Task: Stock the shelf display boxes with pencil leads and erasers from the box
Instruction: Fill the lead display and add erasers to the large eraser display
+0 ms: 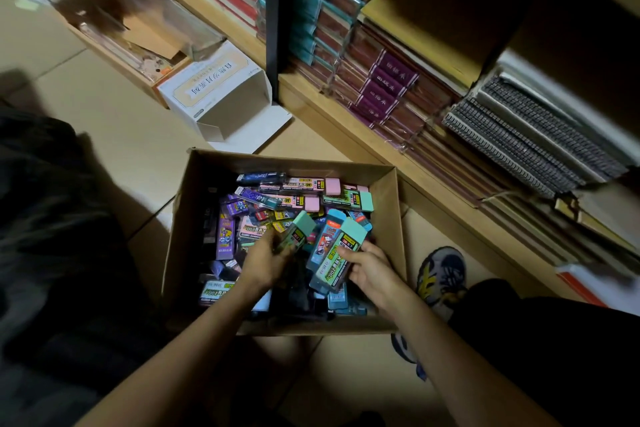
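Dozens of lead and eraser packs lying jumbled in cardboard box on floor. Left hand curling fingers round teal-capped pack, holding it tilted over pile. Right hand gripping couple more teal packs just beside, thumb on top. White display box lying open beyond cardboard box, near shelf holding stacked notebooks. Shoe sitting right of box.

The box in front of me is plain brown cardboard, matt and slightly rough. The pack in my right hand looks like glossy clear plastic with a matt teal cap — the heap below shines likewise. At eleven o'clock, a white carton of smooth paperboard; at one o'clock, pale wood shelf and film-wrapped, shiny notebooks
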{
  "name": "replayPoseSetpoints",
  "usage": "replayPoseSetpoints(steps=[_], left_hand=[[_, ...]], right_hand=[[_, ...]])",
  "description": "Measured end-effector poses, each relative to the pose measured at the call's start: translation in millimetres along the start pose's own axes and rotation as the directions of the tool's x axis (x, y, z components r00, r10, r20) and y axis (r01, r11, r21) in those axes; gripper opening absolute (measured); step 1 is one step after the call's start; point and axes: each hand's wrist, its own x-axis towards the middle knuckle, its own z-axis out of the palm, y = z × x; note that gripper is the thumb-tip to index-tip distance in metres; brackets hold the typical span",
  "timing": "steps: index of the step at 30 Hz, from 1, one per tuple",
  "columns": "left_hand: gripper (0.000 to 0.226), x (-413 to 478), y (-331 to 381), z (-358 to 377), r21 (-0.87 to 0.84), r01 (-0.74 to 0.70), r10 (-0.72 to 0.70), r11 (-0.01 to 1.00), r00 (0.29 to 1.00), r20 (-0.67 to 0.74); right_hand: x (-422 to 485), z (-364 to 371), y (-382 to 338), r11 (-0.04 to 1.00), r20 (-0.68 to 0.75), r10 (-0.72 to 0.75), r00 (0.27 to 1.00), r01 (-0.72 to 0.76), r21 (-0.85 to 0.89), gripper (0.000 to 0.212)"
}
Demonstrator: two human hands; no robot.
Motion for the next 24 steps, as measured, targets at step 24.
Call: replayPoseSetpoints(steps=[24], left_hand=[[0.062, -57, 133, -12, -0.759, -0.003, 0.288, 0.652, 0.926, 0.243]], right_hand=[[-110, 31, -125, 0.900, 0.070, -0.376, 0.924, 0.382, -0.210, 0.025]])
